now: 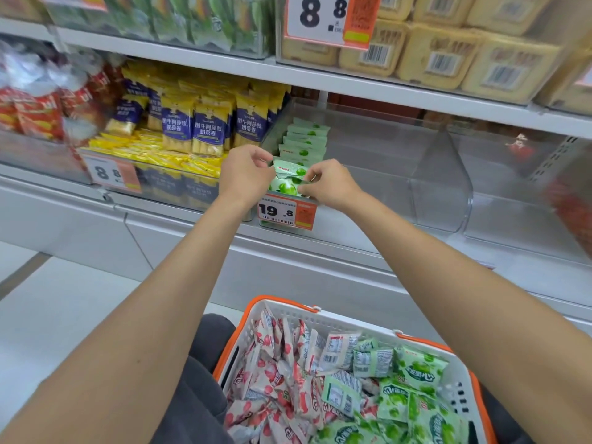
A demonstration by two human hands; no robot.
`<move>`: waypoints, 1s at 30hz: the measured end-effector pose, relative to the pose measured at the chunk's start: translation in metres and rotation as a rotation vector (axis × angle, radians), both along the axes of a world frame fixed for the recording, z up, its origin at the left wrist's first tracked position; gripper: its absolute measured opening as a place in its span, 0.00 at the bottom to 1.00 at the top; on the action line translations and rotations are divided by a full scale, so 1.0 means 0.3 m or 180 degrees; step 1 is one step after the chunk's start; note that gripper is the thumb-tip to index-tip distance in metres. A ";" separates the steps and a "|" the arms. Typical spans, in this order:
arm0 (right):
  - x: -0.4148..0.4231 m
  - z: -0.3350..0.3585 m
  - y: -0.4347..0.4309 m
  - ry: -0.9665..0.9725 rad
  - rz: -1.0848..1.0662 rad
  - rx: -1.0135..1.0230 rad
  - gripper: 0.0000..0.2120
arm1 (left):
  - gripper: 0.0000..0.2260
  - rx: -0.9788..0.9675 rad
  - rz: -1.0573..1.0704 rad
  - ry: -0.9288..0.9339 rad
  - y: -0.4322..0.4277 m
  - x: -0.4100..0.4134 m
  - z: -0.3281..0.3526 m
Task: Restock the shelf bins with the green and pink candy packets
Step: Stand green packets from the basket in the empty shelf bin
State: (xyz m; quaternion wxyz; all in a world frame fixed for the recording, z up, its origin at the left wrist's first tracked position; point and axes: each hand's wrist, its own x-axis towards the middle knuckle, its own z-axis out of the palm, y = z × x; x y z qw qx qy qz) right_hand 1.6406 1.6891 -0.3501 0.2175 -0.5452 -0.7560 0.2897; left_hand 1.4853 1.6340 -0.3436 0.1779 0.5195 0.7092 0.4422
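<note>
Both my hands reach to the front of a clear shelf bin (368, 174). My left hand (245, 173) and my right hand (326, 184) pinch the same green candy packet (288, 179) from either side, at the front of a row of several upright green packets (304, 141). On my lap sits a white basket with orange rim (320, 315). It holds many pink candy packets (275, 373) on the left and green candy packets (413, 402) on the right.
A 19.8 price tag (286, 211) hangs on the bin front below my hands. Blue-and-yellow snack packs (192, 123) fill the bin to the left. A clear divider (445, 184) separates bare bin space to the right. Upper shelf carries yellow boxes (448, 52).
</note>
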 end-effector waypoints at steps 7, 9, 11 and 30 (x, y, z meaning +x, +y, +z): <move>0.010 0.016 0.042 0.0260 -0.0155 0.0156 0.11 | 0.13 -0.0154 -0.0569 0.1622 -0.005 0.005 -0.032; 0.004 0.011 0.063 0.0099 -0.0057 -0.0061 0.09 | 0.13 -0.0242 -0.0555 0.1855 -0.008 0.011 -0.032; -0.009 0.017 0.085 -0.0022 -0.0049 -0.0188 0.09 | 0.13 -0.0351 -0.0558 0.2032 -0.011 0.016 -0.029; -0.008 -0.003 0.053 0.0310 -0.0212 -0.0127 0.17 | 0.24 -0.0424 -0.0740 0.2249 -0.003 0.010 -0.038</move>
